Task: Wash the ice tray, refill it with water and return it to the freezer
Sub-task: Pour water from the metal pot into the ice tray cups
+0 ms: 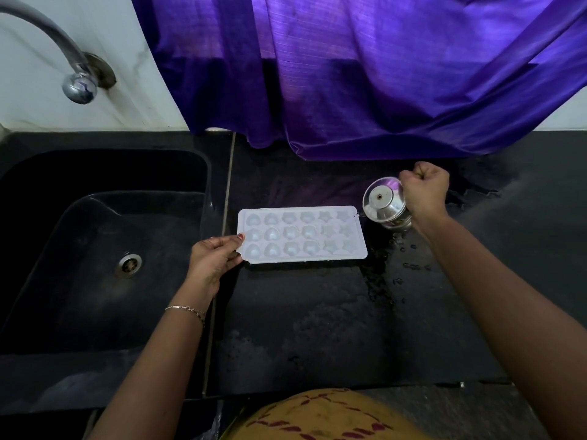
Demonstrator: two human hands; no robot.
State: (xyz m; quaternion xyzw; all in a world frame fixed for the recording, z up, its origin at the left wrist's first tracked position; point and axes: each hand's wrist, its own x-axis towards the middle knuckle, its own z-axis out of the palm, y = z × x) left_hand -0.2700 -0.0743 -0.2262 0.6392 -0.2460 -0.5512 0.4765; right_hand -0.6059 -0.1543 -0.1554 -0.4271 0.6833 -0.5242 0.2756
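Head view: right hand point(424, 193) grips a tipped steel cup point(386, 203) at centre right, trickling water into the ice tray point(301, 235); left hand point(216, 257) pinches the tray's left edge on the wet surface point(317, 312). Refilling is under way; remaining cells probably need steady pouring.

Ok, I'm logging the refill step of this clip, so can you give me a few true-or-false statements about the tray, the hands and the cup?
1. The ice tray lies on the black counter, right of the sink. True.
2. The left hand rests in the sink. False: its fingers hold the tray's left end.
3. The right hand grips a steel cup tilted towards the tray's far right corner. True.
4. The tray sits under the tap. False: the tap is off to the left, by the sink.
5. The counter is dry. False: wet patches show near the cup.
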